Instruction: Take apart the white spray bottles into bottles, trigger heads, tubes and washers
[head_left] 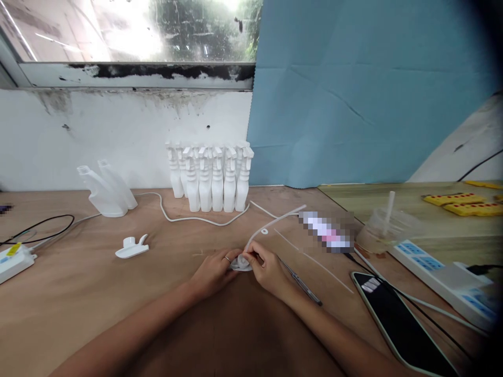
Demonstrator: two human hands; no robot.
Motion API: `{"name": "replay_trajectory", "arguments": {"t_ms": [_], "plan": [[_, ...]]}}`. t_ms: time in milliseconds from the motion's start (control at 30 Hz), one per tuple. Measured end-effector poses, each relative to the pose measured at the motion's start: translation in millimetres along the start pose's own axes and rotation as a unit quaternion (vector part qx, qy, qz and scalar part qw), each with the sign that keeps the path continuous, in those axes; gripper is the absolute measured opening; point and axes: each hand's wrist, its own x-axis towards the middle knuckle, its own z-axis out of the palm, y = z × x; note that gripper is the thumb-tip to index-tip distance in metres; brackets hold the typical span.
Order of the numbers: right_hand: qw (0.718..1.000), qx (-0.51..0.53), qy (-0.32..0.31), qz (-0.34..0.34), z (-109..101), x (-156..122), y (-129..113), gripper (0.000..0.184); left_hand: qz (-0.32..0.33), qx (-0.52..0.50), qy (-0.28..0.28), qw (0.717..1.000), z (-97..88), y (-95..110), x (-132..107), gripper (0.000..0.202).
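Note:
My left hand (pixel 214 271), with a ring on one finger, grips a small white plastic piece (pixel 240 263) low over the table; it looks like part of a spray head, mostly covered by fingers. The fingertips of my right hand (pixel 268 268) pinch the lower end of a translucent tube (pixel 273 222) at this piece. From there the tube curves up and to the right. Whether its end sits inside the piece is hidden. A small white ring (pixel 264 231) lies just beyond my hands. Beside my right wrist are a pen (pixel 302 284) and a thin straight stick (pixel 318 262).
Several white spray bottles (pixel 217 183) stand by the wall. Two white bottles without heads (pixel 108 193) and a white plastic shell (pixel 132 247) are to the left. On the right lie a phone (pixel 401 324), a power strip (pixel 444 277), cables and a clear cup (pixel 383 230).

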Motion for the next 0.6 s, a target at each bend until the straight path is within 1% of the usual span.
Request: {"name": "replay_trajectory", "arguments": {"t_ms": [100, 233, 333, 400, 433, 500, 533, 600], "plan": [[1.000, 0.001, 0.000, -0.012, 2, -2, 2, 0.020, 0.003, -0.015, 0.005, 1.000, -1.2, 0, 0, 0.039], [1.000, -0.004, -0.008, -0.015, 4, -1, 1, 0.021, -0.002, -0.022, -0.003, 1.000, -2.1, 0, 1, 0.039], [0.999, -0.017, -0.008, -0.026, 1, -2, -1, 0.018, -0.007, -0.046, 0.002, 0.999, -4.1, 1, 2, 0.038], [0.999, -0.021, -0.014, -0.044, -4, -3, -2, 0.014, -0.015, -0.073, 0.016, 0.997, -6.3, 3, 1, 0.038], [0.998, -0.024, -0.017, -0.055, -7, -5, -2, 0.016, -0.023, -0.088, 0.025, 0.996, -7.7, 5, 0, 0.038], [0.995, -0.040, -0.018, -0.085, -14, -8, 0, 0.034, -0.047, -0.128, 0.043, 0.990, -10.9, 9, -3, 0.039], [0.992, -0.057, -0.022, -0.112, -18, -9, 1, 0.045, -0.061, -0.154, 0.046, 0.985, -12.9, 11, -5, 0.040], [0.974, -0.113, -0.040, -0.192, -25, -11, 3, 0.063, -0.087, -0.207, 0.029, 0.974, -18.1, 17, -6, 0.040]]}}
